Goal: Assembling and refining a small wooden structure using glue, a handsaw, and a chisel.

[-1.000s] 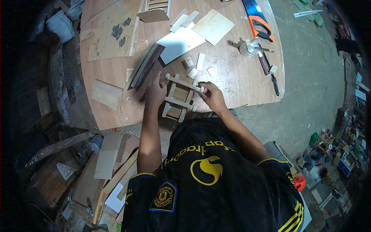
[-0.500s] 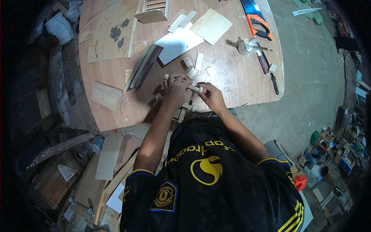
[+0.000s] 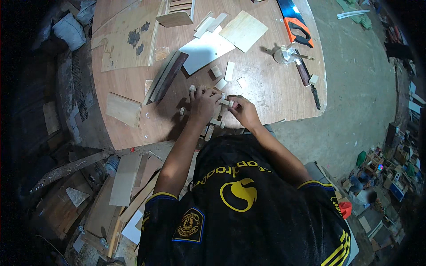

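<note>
Head view: left hand point(image 3: 204, 106), fingers curled over a small wooden frame point(image 3: 226, 102) with round knobbed ends; firmness of hold, cannot tell. Right hand point(image 3: 244, 111), fingertips clamped on the frame's right end. Frame: at near edge of wooden table point(image 3: 270, 95). Just beyond: wood block point(image 3: 215, 72). Farther: white board point(image 3: 205, 54), orange-handled handsaw point(image 3: 298, 32).

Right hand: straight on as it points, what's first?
The pale wooden frame with round end pieces at the grip of the right hand; beyond it, probably the left hand, though depth is unclear.
</note>
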A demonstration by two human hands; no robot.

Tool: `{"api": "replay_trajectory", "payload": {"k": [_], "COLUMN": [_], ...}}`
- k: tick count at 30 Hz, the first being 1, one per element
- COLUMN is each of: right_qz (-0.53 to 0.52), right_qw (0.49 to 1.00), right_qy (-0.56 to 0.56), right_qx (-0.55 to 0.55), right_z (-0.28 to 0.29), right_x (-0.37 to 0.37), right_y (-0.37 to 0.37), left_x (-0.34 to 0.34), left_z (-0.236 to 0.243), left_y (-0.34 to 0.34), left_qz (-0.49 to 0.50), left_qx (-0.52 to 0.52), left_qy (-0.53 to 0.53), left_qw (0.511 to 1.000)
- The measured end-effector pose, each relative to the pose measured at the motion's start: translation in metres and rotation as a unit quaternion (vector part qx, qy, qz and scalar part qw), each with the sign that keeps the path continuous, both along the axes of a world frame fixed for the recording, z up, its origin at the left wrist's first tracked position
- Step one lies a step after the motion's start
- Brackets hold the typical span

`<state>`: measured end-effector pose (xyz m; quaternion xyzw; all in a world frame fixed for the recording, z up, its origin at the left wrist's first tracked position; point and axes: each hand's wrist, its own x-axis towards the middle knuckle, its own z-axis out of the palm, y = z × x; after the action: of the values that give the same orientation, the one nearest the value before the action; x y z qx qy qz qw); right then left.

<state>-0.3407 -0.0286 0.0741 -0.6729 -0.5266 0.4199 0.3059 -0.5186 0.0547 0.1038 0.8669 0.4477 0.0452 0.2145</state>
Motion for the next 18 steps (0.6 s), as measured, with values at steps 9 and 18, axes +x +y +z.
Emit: {"api": "replay_trajectory", "payload": {"k": [9, 18], "right_qz": [0.012, 0.008], "right_qw": [1.000, 1.000], "right_qy": [-0.010, -0.008], "right_qx": [-0.008, 0.000], "right_z": [-0.002, -0.006], "right_x": [-0.001, -0.003], "right_y": [0.002, 0.000], "left_x": [-0.002, -0.003], "left_z": [-0.007, -0.010], "left_y": [-0.003, -0.004], "left_qz": [0.014, 0.014], "left_qx": [-0.001, 0.016], "left_qy": [-0.007, -0.017], "left_qw": [1.000, 1.000]}}
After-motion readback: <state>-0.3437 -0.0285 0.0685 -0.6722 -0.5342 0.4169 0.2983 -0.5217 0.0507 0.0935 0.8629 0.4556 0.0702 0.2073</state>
